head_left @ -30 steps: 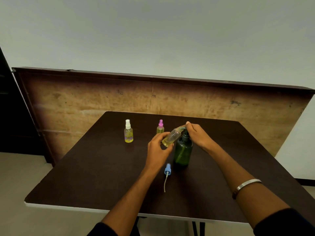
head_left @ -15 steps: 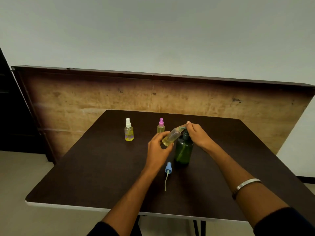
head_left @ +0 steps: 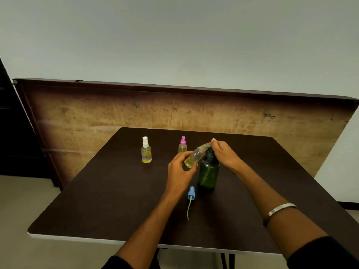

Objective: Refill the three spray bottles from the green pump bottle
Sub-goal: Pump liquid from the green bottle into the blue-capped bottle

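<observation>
The green pump bottle (head_left: pixel 208 173) stands upright near the middle of the dark table (head_left: pixel 108 191). My right hand (head_left: pixel 224 152) rests on its pump head, fingers closed over the spout. My left hand (head_left: pixel 179 170) holds a small clear spray bottle (head_left: pixel 194 156) with its cap off, tilted with its mouth up against the spout; a little yellow liquid lies in its lower end. Its blue spray cap (head_left: pixel 191 193) with a thin tube lies on the table in front of the pump bottle. Two capped spray bottles stand farther back: a white-capped one (head_left: pixel 146 150) and a pink-capped one (head_left: pixel 182 145).
A worn wooden panel (head_left: pixel 116 117) stands on edge behind the table against a pale wall. The table's front edge (head_left: pixel 93 238) is white. A metal bangle (head_left: pixel 279 209) circles my right wrist. Something dark stands at the far left.
Both hands keep the same grip on the clear bottle and the pump head. The scene has shifted slightly in view; nothing on the table has moved.
</observation>
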